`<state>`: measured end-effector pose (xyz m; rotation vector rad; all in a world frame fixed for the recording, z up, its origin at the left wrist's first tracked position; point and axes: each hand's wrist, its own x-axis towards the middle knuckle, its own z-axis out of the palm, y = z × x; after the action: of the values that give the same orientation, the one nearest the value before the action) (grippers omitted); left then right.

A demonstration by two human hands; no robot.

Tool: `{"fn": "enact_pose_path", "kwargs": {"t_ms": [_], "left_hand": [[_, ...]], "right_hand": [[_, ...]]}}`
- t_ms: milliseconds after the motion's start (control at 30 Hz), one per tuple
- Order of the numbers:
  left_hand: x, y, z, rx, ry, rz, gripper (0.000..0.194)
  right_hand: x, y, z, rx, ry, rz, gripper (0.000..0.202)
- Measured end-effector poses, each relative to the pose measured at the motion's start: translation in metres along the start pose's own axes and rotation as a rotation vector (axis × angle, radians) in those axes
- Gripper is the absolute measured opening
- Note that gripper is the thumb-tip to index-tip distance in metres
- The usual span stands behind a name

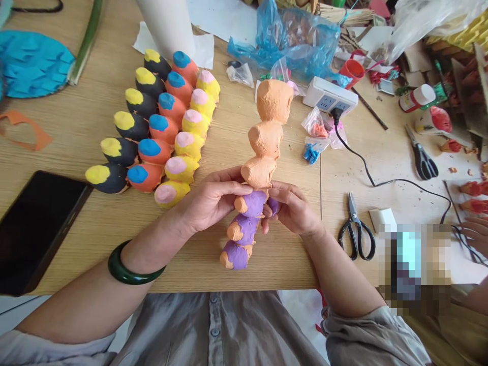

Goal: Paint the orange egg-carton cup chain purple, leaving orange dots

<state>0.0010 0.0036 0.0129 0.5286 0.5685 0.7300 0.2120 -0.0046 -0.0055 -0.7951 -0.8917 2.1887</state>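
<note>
A strip of joined egg-shaped cups (265, 140) stands out in the middle, its far cups orange, its near ones covered in purple with orange tips. My left hand (215, 198) grips the strip's left side, thumb on the border between orange and purple. On the right side, my right hand (292, 206) has its fingers closed around a purple lump (273, 205), held against the strip. To the left lie rows of painted cups: black with yellow tips (131, 125), orange with blue tips (162, 127), and yellow with pink tips (188, 145).
A black phone (41, 229) lies at the left edge. Right of my hands are black-handled scissors (355, 231) and a power strip (330, 95) with its cable. A blue plastic bag (290, 40) sits at the back. Another person's hand (476, 231) shows at far right.
</note>
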Motion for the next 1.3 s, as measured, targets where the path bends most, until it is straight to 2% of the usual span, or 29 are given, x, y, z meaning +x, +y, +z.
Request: {"fn": "enact_pose_path", "kwargs": {"t_ms": [267,400,633,800,967,1100,1200,1300], "left_hand": [[0.001,0.001,-0.002,-0.019,0.026,-0.009,0.011],[0.002,0.001,-0.003,-0.041,0.040,-0.006,0.014],[0.006,0.003,-0.010,-0.055,0.201,0.066,0.006],[0.006,0.005,-0.011,-0.046,0.246,0.081,0.005],[0.002,0.006,-0.002,0.057,0.256,0.186,0.013],[-0.001,0.004,0.006,0.228,0.232,0.341,0.017],[-0.003,0.002,0.008,0.335,0.149,0.364,0.030],[-0.003,-0.002,0.005,0.365,0.086,0.279,0.068]], "right_hand": [[0.003,0.001,0.001,-0.029,-0.020,-0.029,0.045],[0.004,0.000,0.002,-0.035,0.025,-0.033,0.057],[0.005,-0.002,0.003,-0.124,0.132,-0.018,0.055],[0.003,-0.001,0.005,-0.183,0.092,-0.023,0.053],[0.003,0.001,0.006,-0.194,0.035,-0.076,0.043],[0.003,-0.001,0.008,-0.227,0.100,-0.160,0.044],[0.003,-0.002,0.006,-0.230,0.177,-0.243,0.041],[0.004,0.000,0.001,-0.214,0.217,-0.288,0.039]]}}
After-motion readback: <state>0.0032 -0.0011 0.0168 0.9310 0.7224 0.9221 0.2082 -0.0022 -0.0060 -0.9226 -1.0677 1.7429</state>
